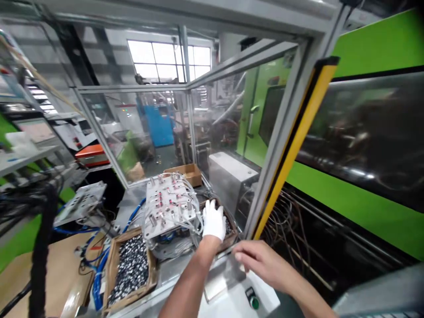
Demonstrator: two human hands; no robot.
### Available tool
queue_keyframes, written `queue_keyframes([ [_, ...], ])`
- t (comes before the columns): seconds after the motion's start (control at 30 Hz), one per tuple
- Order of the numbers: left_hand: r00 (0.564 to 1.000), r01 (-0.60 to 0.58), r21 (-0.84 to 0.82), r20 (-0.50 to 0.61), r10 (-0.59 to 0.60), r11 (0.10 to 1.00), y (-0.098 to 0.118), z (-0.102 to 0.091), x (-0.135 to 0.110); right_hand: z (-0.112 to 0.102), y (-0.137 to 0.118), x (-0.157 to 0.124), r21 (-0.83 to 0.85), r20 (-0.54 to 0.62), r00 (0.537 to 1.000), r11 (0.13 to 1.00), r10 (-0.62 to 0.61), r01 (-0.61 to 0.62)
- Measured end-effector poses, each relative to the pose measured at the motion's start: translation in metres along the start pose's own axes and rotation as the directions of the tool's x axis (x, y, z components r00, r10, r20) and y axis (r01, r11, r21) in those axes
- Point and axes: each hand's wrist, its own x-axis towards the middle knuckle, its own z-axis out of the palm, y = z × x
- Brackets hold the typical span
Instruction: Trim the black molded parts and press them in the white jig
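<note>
A factory hall seen through clear guard panels in a grey aluminium frame (185,88). A large multi-pane window (168,59) at the back lets in bright daylight. A green moulding machine (364,194) fills the right side, with a yellow-and-black post (298,141) before it. A blue cabinet (160,123) stands far back on the grey floor.

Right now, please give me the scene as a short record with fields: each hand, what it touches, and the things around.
left hand: white glove, reaching into the right cardboard box of small parts
right hand: bare, above the white surface, holding nothing visible
fixture: grey plate with tubes, between the boxes
left cardboard box: full of small parts
green button: near the right hand
</note>
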Motion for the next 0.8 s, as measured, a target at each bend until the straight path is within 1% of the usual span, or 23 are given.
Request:
queue_keyframes([
  [0.03,0.998,-0.059,0.056,0.001,0.059,0.997,-0.001,0.002,0.005,0.009,0.028,-0.011,-0.024,-0.085,0.992,0.995,0.094,-0.096],
  [0.07,0.993,-0.113,0.102,-0.01,0.115,0.988,0.0,0.003,0.007,0.019,0.053,-0.018,-0.024,-0.182,0.968,0.983,0.173,-0.18],
  [0.13,0.977,-0.195,0.174,-0.052,0.207,0.965,0.001,0.001,-0.002,0.04,0.092,-0.023,-0.052,-0.3,0.917,0.955,0.262,-0.29],
  [0.17,0.97,-0.214,0.191,-0.075,0.232,0.958,0.001,-0.001,-0.013,0.051,0.105,-0.022,-0.058,-0.331,0.893,0.938,0.305,-0.342],
  [0.2,0.968,-0.218,0.195,-0.085,0.238,0.956,0.0,-0.003,-0.026,0.06,0.113,-0.019,-0.062,-0.343,0.873,0.919,0.347,-0.39],
  [0.27,0.972,-0.212,0.186,-0.062,0.226,0.96,-0.005,-0.006,-0.057,0.074,0.122,-0.011,-0.069,-0.341,0.839,0.879,0.423,-0.472],
  [0.33,0.985,-0.169,0.139,-0.012,0.172,0.976,-0.015,-0.006,-0.087,0.083,0.131,-0.002,-0.078,-0.326,0.827,0.859,0.458,-0.506],
  [0.4,0.996,-0.084,0.087,0.018,0.083,0.993,-0.028,-0.003,-0.113,0.087,0.145,0.004,-0.053,-0.302,0.841,0.873,0.449,-0.485],
  [0.5,0.998,0.014,0.088,0.067,-0.02,0.996,-0.047,0.005,-0.142,0.087,0.169,0.008,0.041,-0.243,0.878,0.909,0.413,-0.416],
  [0.53,0.996,0.023,0.098,0.087,-0.031,0.995,-0.052,0.009,-0.148,0.085,0.173,0.008,0.042,-0.235,0.881,0.91,0.41,-0.412],
  [0.6,0.991,0.027,0.111,0.129,-0.041,0.993,-0.059,0.019,-0.156,0.078,0.172,0.007,-0.026,-0.242,0.876,0.9,0.416,-0.435],
  [0.7,0.981,0.063,0.128,0.173,-0.085,0.99,-0.064,0.036,-0.158,0.069,0.151,0.005,-0.188,-0.278,0.861,0.855,0.426,-0.484],
  [0.8,0.97,0.135,0.157,0.181,-0.163,0.978,-0.067,0.05,-0.154,0.064,0.13,0.003,-0.26,-0.286,0.858,0.827,0.426,-0.498],
])
